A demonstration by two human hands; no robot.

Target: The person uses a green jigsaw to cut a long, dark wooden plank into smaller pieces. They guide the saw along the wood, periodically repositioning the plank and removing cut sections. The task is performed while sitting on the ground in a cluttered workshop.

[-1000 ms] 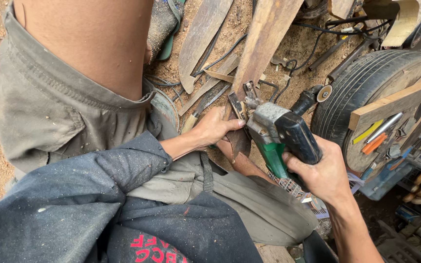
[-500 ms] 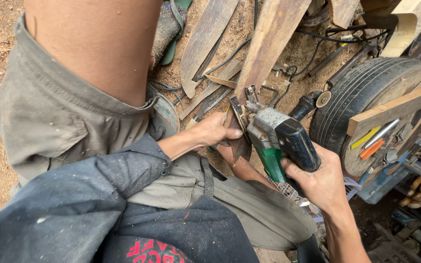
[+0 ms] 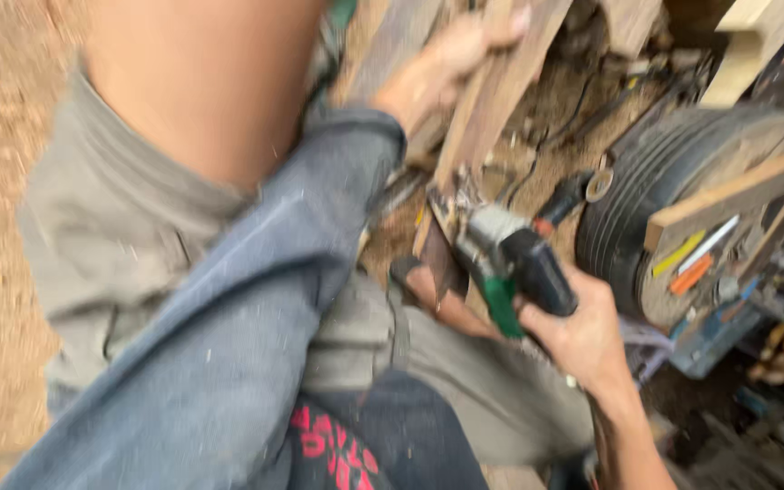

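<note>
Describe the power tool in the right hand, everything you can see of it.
The power tool is a handheld machine with a black motor body, a green grip section and a grey metal head. It lies tilted, head pointing up-left against the lower end of a long wooden plank. The right hand grips its rear from below. The picture is blurred, so the working end cannot be made out.

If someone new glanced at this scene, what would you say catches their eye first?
Probably the green and black power tool at centre, gripped from below by the right hand and pressed against a long wooden plank. The left hand, in a blue sleeve, grips that plank near the top. A black tyre stands at right, with a wooden board lying across it.
</note>
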